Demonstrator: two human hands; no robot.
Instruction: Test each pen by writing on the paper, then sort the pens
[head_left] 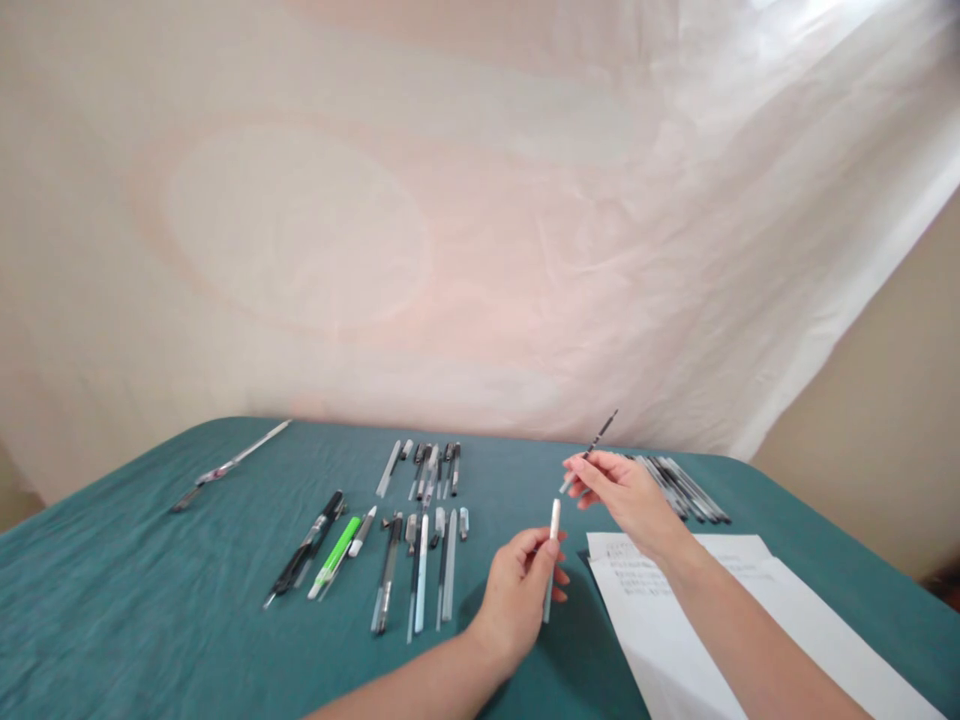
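The left hand (517, 590) has its fingers wrapped round a white pen (555, 518), with the thumb pressed along the front. It points nearly straight up, its top end poking out above the fingers — maybe held that way so nothing covers that end. The right hand (619, 490) pinches a thin dark stick (602, 432) between thumb and fingers. The stick leans, its low end near the top of the pen, but I can't tell if the 2 touch. Both hands are up over the worktop (150, 620), likely to give them room. On the left, pens lie in 2 rows, a back row (430, 468) and a front row (421, 580). Many have a thin stick or a small cap close by, perhaps so the bits of each pen stay together. A green pen (337, 555) and some black pens (311, 545) lie side by side, maybe to be easy to see. More thin sticks (679, 490) sit in 1 bunch behind the right hand, and white paper (799, 592) lies under the right arm.
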